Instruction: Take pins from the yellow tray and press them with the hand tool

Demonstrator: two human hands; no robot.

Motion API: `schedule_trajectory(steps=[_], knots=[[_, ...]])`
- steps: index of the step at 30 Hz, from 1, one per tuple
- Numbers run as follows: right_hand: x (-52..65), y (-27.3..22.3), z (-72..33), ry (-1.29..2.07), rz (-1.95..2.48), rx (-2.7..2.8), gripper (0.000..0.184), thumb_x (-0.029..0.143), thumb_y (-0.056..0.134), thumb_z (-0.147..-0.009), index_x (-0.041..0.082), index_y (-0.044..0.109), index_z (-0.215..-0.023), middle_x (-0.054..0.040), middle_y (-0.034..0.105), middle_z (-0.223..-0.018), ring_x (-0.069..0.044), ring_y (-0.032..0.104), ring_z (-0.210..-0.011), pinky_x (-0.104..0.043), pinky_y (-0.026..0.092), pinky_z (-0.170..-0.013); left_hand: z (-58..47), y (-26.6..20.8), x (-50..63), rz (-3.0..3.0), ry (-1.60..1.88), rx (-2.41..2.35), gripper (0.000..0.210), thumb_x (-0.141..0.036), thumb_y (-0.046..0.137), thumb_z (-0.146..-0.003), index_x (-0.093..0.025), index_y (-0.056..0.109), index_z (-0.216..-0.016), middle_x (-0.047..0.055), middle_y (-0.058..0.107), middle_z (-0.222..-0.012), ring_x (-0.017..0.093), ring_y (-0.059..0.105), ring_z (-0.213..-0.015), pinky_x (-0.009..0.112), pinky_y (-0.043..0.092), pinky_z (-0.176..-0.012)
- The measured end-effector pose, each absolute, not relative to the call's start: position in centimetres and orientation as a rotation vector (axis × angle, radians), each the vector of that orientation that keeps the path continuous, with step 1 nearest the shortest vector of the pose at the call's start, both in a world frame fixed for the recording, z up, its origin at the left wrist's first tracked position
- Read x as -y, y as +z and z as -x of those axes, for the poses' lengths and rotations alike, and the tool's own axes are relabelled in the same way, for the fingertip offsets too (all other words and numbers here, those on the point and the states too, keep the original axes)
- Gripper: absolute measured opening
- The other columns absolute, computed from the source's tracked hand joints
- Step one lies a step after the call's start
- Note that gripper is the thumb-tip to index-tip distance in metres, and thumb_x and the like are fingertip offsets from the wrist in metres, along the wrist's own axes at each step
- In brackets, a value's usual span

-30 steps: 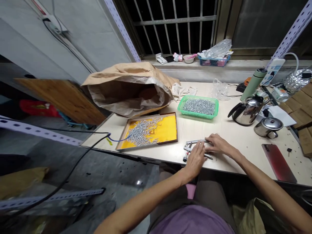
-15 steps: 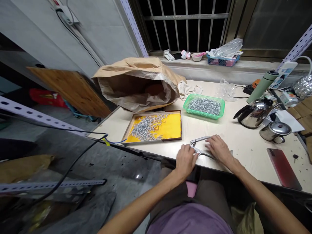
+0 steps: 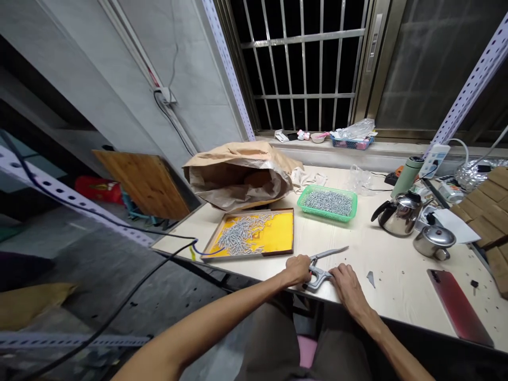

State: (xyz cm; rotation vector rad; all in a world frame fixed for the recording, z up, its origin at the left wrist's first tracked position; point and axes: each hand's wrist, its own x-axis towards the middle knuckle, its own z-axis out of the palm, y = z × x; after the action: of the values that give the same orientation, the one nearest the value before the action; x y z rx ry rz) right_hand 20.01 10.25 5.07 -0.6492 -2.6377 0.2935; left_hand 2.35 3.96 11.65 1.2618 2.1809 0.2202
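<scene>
Near the table's front edge lies a pair of grey metal spring shears (image 3: 317, 276), its blades spread apart and a small coil spring showing between its parts. My left hand (image 3: 298, 269) is closed on the handle end. With fingers bent together, my right hand (image 3: 346, 281) grips the lower blade's end, which its fingertips partly hide. The upper blade points right, free of both hands. A small grey triangular piece (image 3: 370, 279) lies on the table to the right of my right hand.
A shallow tray (image 3: 278, 253) of metal screw-like pieces is left of my hands, before an open paper sack (image 3: 238, 153). Behind stands a green basket (image 3: 304, 209) of similar pieces. A kettle (image 3: 399, 217), metal cup (image 3: 433, 243) and red phone (image 3: 460, 307) are to the right.
My view has tilted up. The shears have turned, and my left hand has closed round the handle end. My right hand has moved off the upper part to the lower blade.
</scene>
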Motion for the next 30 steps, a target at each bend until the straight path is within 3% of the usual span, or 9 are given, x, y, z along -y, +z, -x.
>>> schedule_trajectory(steps=[5, 9, 11, 15, 17, 19, 22, 25, 30], knots=[[-9.7, 4.3, -21.6, 0.396, 0.697, 2.479, 0.023, 0.023, 0.036, -0.097, 0.021, 0.058, -0.096, -0.0057, 0.056, -0.087, -0.020, 0.049, -0.079, -0.032, 0.042, -0.070, -1.3, 12.4, -4.9, -1.235, 0.445, -2.123, 0.036, -0.039, 0.055, -0.088, -0.015, 0.058, -0.114, 0.006, 0.057, -0.117, 0.025, 0.058, -0.102, 0.041, 0.051, -0.086], [-10.0, 3.9, -23.0, 0.408, 0.728, 2.390, 0.030, 0.032, 0.030, -0.099, 0.023, 0.059, -0.099, -0.0061, 0.056, -0.085, -0.021, 0.050, -0.077, -0.035, 0.043, -0.071, 0.5, 13.4, -5.7, -1.221, 0.612, -2.091, 0.036, -0.037, 0.055, -0.089, -0.015, 0.055, -0.117, 0.007, 0.057, -0.117, 0.022, 0.058, -0.101, 0.041, 0.052, -0.085], [-10.2, 3.6, -23.5, 0.389, 0.746, 2.362, 0.034, 0.037, 0.028, -0.099, 0.023, 0.059, -0.100, -0.0062, 0.056, -0.084, -0.021, 0.051, -0.076, -0.037, 0.043, -0.072, 1.4, 14.3, -6.9, -1.212, 0.684, -2.085, 0.034, -0.038, 0.055, -0.089, -0.014, 0.057, -0.113, 0.007, 0.060, -0.111, 0.019, 0.060, -0.095, 0.038, 0.053, -0.081], [-10.1, 3.3, -23.5, 0.359, 0.757, 2.370, 0.036, 0.042, 0.029, -0.098, 0.023, 0.059, -0.103, -0.0067, 0.057, -0.084, -0.022, 0.052, -0.077, -0.038, 0.044, -0.073, 3.9, 18.0, -11.6, -1.264, 0.952, -2.069, 0.033, -0.040, 0.057, -0.085, -0.009, 0.068, -0.090, 0.005, 0.067, -0.079, 0.014, 0.062, -0.070, 0.025, 0.049, -0.064], [-9.9, 3.4, -23.2, 0.319, 0.748, 2.360, 0.036, 0.041, 0.028, -0.099, 0.022, 0.058, -0.103, -0.0062, 0.057, -0.083, -0.021, 0.052, -0.075, -0.039, 0.044, -0.075, 5.7, 19.9, -13.6, -1.352, 1.075, -2.196, 0.030, -0.037, 0.056, -0.084, -0.010, 0.070, -0.085, 0.004, 0.068, -0.075, 0.015, 0.063, -0.072, 0.024, 0.047, -0.065], [-9.8, 3.4, -23.1, 0.276, 0.743, 2.344, 0.034, 0.039, 0.028, -0.099, 0.023, 0.058, -0.104, -0.0052, 0.057, -0.081, -0.020, 0.052, -0.072, -0.040, 0.044, -0.076, 7.8, 20.9, -14.1, -1.360, 0.975, -2.454, 0.026, -0.033, 0.054, -0.085, -0.013, 0.072, -0.087, 0.006, 0.070, -0.082, 0.019, 0.064, -0.085, 0.025, 0.045, -0.071], [-10.1, 3.0, -23.3, 0.245, 0.720, 2.346, 0.031, 0.039, 0.031, -0.098, 0.023, 0.056, -0.108, -0.0054, 0.057, -0.082, -0.020, 0.053, -0.073, -0.038, 0.044, -0.074, 10.9, 19.6, -12.1, -1.174, 0.524, -2.779, 0.026, -0.027, 0.048, -0.087, -0.016, 0.072, -0.092, 0.012, 0.070, -0.098, 0.022, 0.062, -0.101, 0.026, 0.044, -0.077], [-10.7, 1.9, -23.7, 0.294, 0.674, 2.429, 0.032, 0.039, 0.032, -0.098, 0.023, 0.056, -0.114, -0.0071, 0.059, -0.087, -0.021, 0.055, -0.078, -0.035, 0.045, -0.073, 13.5, 16.5, -9.2, -1.034, 0.250, -2.821, 0.025, -0.024, 0.049, -0.086, -0.013, 0.071, -0.093, 0.016, 0.070, -0.101, 0.024, 0.063, -0.102, 0.028, 0.045, -0.079], [-10.8, -0.5, -23.9, 0.341, 0.725, 2.406, 0.039, 0.043, 0.029, -0.097, 0.026, 0.058, -0.116, -0.0101, 0.060, -0.091, -0.024, 0.056, -0.080, -0.036, 0.045, -0.070, 15.7, 12.3, -8.1, -0.947, 0.174, -2.790, 0.022, -0.022, 0.057, -0.081, -0.010, 0.070, -0.094, 0.019, 0.069, -0.102, 0.026, 0.064, -0.100, 0.029, 0.046, -0.080]])
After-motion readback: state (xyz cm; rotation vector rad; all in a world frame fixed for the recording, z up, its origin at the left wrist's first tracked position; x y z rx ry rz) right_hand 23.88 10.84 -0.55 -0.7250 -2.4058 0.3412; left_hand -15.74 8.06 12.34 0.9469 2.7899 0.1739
